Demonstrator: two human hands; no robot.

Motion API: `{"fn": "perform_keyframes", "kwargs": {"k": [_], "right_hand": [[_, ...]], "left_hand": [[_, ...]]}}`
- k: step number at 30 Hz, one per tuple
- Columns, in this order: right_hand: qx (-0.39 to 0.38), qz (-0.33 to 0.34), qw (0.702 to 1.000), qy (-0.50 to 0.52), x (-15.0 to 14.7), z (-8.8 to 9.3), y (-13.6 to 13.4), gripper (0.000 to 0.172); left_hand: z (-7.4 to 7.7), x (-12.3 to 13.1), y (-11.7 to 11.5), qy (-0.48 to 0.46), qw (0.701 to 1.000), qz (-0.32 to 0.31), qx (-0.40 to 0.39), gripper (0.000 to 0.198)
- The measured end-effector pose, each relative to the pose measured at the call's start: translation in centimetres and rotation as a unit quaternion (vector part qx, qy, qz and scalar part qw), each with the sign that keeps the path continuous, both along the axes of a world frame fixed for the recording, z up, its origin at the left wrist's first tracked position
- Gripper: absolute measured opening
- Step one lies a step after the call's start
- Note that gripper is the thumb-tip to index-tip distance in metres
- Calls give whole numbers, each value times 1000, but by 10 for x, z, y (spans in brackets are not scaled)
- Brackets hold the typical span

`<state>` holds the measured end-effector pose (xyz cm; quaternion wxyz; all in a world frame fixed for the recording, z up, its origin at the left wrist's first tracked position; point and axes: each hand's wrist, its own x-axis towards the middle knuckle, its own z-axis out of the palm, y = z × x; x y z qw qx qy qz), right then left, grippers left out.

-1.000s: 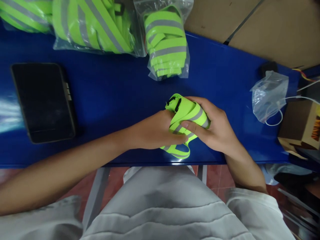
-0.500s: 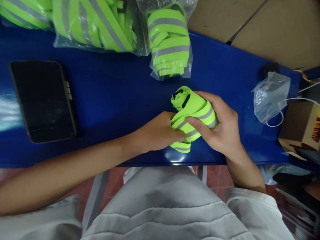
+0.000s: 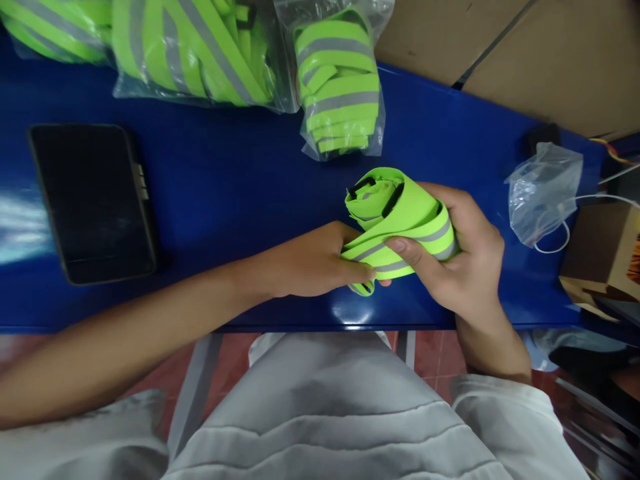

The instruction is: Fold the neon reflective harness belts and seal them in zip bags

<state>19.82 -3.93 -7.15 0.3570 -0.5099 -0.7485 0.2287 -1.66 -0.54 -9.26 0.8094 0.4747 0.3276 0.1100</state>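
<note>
Right between the two hands is a roll of yellow-green strap point(image 3: 425, 212) with grey stripes, held near the front edge of the blue surface point(image 3: 240, 167); whether it touches that surface I cannot tell. Its long axis slants, the coiled end with two black bits facing away and to the left, the other end resting in the right hand point(image 3: 467, 260). That hand wraps the roll, thumb on the near face and fingers around the far side. The left hand point(image 3: 320, 260) pinches the lower left side, fingers narrow on the strap, its thumb on top (most of its other fingers are hidden), with a small loop point(image 3: 363, 288) hanging just below. So both hands touch the roll, the right covering more of it. Beyond lie a small bag of strap point(image 3: 340, 100) and a bigger bag point(image 3: 195, 57); a tablet point(image 3: 95, 207) lies off left, a clear bag point(image 3: 543, 193) off right.
</note>
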Motion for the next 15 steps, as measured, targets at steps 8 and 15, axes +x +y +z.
{"fn": "perform_keyframes", "kwargs": {"k": [8, 15], "right_hand": [[-28, -25, 999, 34, 3, -2, 5, 45], [-119, -12, 985, 125, 7, -4, 10, 28]], "left_hand": [[-3, -2, 9, 36, 995, 22, 86, 13], [0, -3, 12, -14, 997, -11, 69, 17]]}}
